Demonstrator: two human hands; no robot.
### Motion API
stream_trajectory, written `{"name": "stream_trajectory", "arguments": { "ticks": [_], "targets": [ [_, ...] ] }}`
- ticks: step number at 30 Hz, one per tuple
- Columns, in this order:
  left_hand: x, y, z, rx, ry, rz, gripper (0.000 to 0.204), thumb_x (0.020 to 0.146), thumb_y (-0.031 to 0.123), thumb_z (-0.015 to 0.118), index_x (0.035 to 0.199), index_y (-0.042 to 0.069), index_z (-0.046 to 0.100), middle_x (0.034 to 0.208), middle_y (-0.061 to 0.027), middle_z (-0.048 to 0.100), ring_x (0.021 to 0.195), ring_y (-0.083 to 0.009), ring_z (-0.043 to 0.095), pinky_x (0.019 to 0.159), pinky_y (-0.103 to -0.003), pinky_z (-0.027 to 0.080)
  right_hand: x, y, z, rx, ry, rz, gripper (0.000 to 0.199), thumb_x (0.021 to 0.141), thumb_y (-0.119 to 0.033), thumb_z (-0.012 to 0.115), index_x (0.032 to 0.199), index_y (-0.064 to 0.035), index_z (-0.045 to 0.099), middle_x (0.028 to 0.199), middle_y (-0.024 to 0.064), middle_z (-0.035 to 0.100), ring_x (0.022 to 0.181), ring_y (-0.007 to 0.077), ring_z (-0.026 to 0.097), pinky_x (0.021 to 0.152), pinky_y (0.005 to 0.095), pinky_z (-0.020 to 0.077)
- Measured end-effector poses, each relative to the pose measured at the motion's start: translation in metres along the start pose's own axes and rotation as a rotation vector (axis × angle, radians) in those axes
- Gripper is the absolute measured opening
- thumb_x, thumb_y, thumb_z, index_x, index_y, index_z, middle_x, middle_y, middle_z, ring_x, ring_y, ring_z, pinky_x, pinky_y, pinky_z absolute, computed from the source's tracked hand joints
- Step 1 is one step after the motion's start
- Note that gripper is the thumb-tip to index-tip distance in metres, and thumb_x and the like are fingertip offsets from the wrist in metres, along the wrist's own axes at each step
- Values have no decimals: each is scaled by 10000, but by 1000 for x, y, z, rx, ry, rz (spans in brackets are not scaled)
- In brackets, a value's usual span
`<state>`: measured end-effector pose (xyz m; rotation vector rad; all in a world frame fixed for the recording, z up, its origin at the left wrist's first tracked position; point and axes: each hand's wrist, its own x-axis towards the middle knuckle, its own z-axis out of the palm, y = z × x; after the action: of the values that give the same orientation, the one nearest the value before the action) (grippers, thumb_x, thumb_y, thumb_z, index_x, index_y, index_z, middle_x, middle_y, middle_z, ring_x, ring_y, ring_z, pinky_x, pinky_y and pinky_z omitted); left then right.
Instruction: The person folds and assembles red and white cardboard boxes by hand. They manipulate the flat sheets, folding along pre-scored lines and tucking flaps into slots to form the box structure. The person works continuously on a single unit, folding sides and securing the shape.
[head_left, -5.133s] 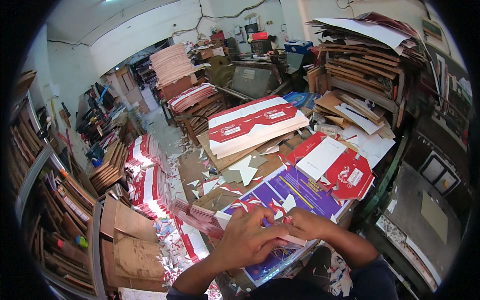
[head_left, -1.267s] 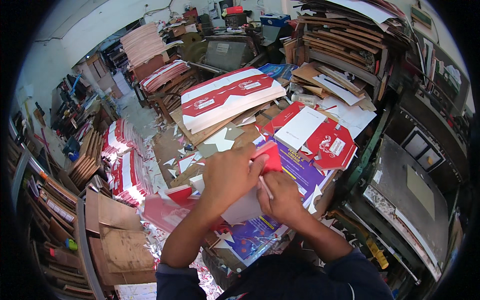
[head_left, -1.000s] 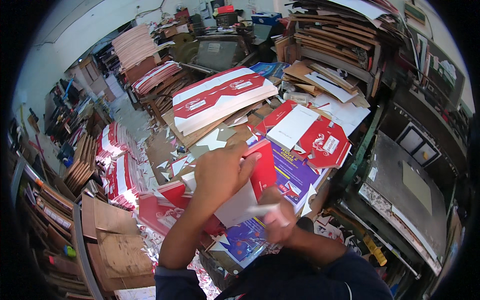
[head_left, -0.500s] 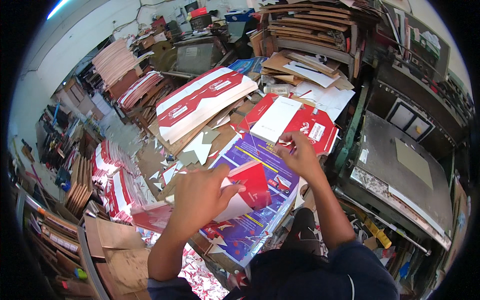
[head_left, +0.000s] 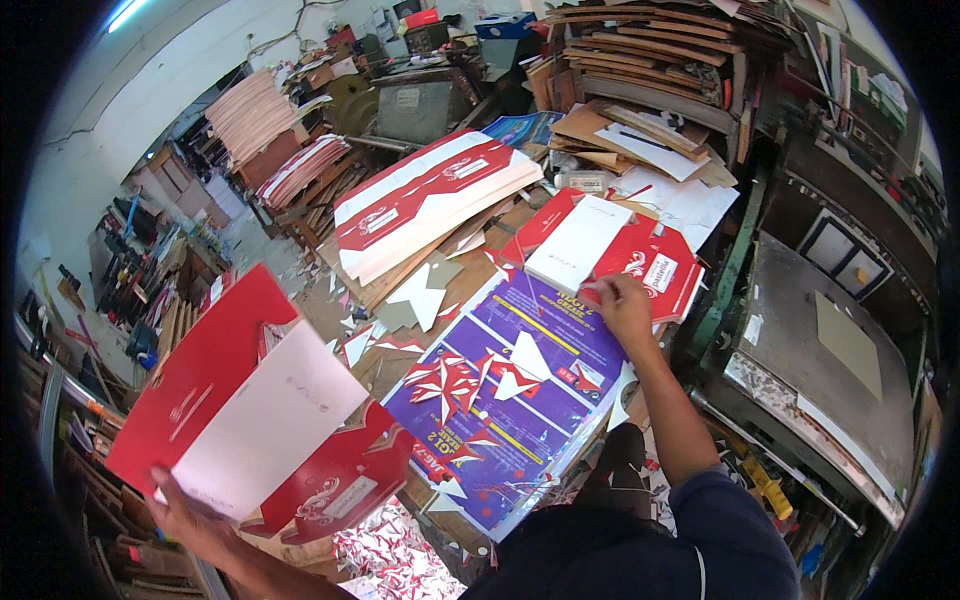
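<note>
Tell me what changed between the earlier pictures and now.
The left hand has carried the red and white carton blank off the purple sheet and out to the person's left, gripping its lower edge. The right hand let go of that blank and reached forward to the red and white stack beyond the sheet, fingers on its near edge. The purple sheet, its red scraps and the surrounding piles stayed put.

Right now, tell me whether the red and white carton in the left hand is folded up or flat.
Flat: the red and white carton blank spreads unfolded from the left hand.
</note>
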<state>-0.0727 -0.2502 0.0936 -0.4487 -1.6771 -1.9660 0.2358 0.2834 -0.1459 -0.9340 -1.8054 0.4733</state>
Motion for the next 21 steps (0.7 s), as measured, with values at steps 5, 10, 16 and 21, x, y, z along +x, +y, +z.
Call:
{"name": "stream_trajectory", "arguments": {
  "ticks": [5,10,16,21],
  "targets": [
    [-37,-34,-14,-90,205,-7,606,957,360,685,1375,-34,489,1265,-186,609,1130,-271,606,970,-397,496,0,-33,38,471,48,266,196,904,-189,672,938,2,699,874,176,688,752,331,674,729,414,543],
    [-58,-66,-15,-245,239,33,567,969,331,669,1386,-16,501,1316,-169,597,1187,-272,578,1038,-403,445,17,-67,88,-143,-424,160,205,888,-216,652,907,-25,725,891,227,703,851,390,697,761,468,555],
    [-55,-61,-61,-111,381,123,587,950,398,684,1292,-61,554,1246,-192,627,1098,-268,613,976,-406,484,8,-67,141,-40,-279,105,192,861,-177,658,864,10,703,906,235,698,871,397,680,770,484,530],
    [-48,-22,-145,23,624,247,655,959,424,662,1254,-151,555,1243,-247,604,1120,-287,589,1009,-422,453,-20,-69,121,252,-99,71,159,882,-128,681,849,26,658,843,188,661,748,305,650,696,383,514]
  ]
}}
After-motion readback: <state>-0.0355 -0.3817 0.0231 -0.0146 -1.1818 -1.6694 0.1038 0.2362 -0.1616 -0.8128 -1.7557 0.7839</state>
